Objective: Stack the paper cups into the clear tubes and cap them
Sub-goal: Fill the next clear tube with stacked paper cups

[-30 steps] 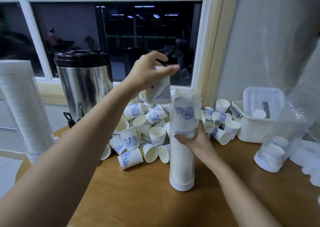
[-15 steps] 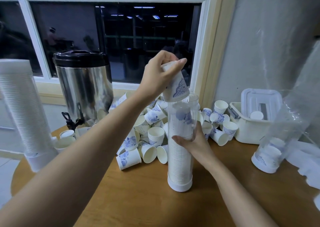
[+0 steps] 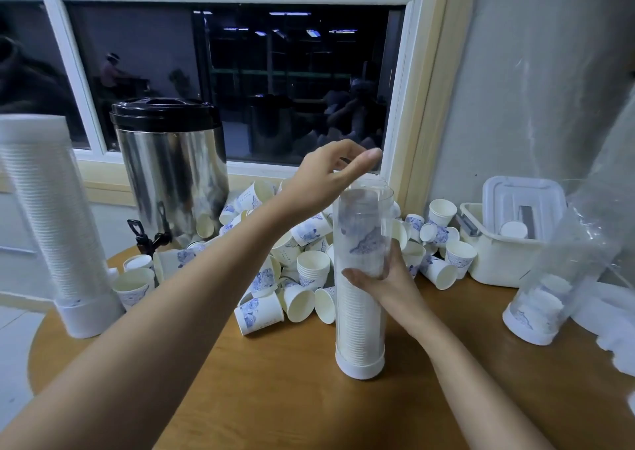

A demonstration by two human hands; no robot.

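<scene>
A clear tube (image 3: 360,315) is stood upright on the wooden table (image 3: 275,401), seated in a white base cap (image 3: 360,367). It is gripped at mid-height by the right hand (image 3: 388,283), whose fingers are curled round its wall. The lower part of the tube is filled with a tight stack of paper cups (image 3: 359,326), and a blue-printed cup (image 3: 366,240), blurred, is seen inside the upper part. The left hand (image 3: 326,178) is held just over the tube's open mouth, fingers extended and loosely together, with nothing pinched. Loose cups (image 3: 299,274) are heaped on the table beyond the tube. A filled tube (image 3: 44,209) is placed at the far left, beside a steel urn (image 3: 171,171).
</scene>
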